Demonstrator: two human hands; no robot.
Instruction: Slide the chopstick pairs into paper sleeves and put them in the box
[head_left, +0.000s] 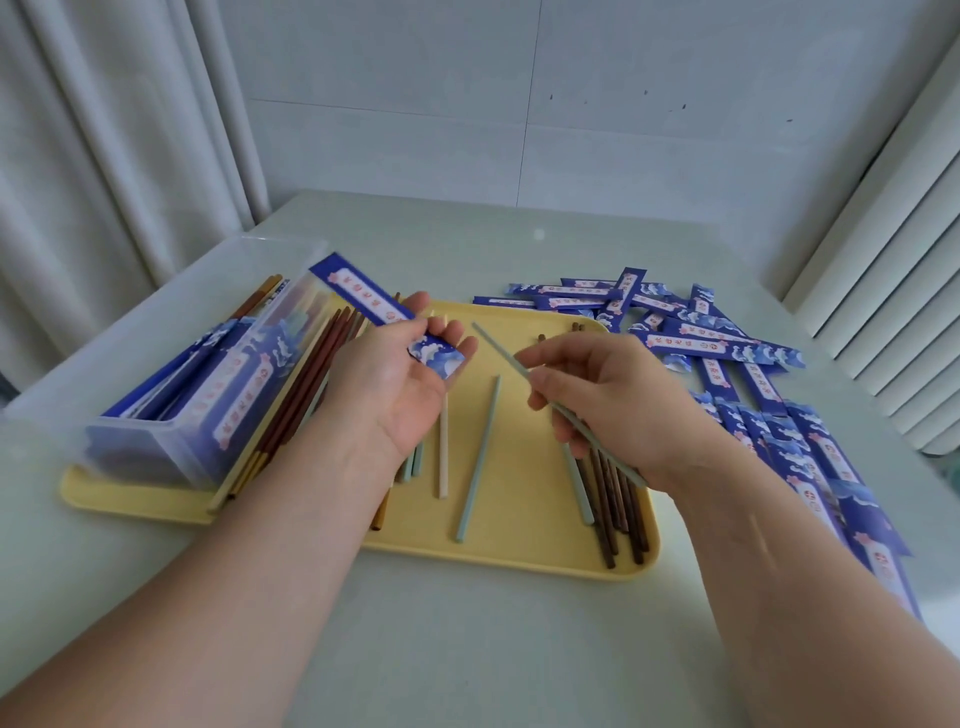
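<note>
Standing on the yellow tray (519, 561), the clear box (156, 312) holds sleeved chopsticks (228, 374).

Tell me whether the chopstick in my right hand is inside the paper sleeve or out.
Out. The right hand holds the light blue chopstick bare, its tip apart from the sleeve in the left hand.

Blue wave-patterned sleeve (387, 312), pale blue chopstick (501, 352), yellow tray (524, 551).
</note>
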